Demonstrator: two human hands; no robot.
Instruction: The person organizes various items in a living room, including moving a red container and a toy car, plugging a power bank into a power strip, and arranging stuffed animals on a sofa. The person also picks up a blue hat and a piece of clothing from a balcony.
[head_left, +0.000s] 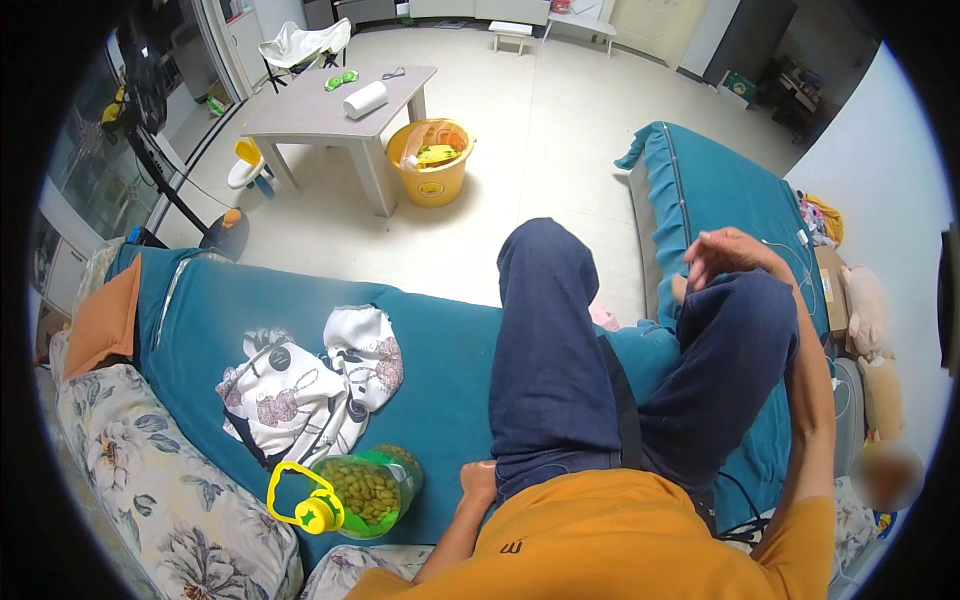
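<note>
My left hand rests on the teal sofa cover, against my left thigh; its fingers are curled and partly hidden. My right hand hangs over my bent right knee, fingers loosely bent and somewhat apart, with nothing seen in it. Part of a bare foot shows just below its fingertips. To the left of my left hand a clear plastic jug with a yellow cap and handle lies tilted, filled with small olive-green oblong pieces. Beyond the jug is a crumpled white printed cloth.
An orange cushion and a floral cushion line the sofa's left. A low table holds a white roll. Beside it stands a yellow bucket with packages. A pedestal fan and a teal-covered sofa section flank the floor.
</note>
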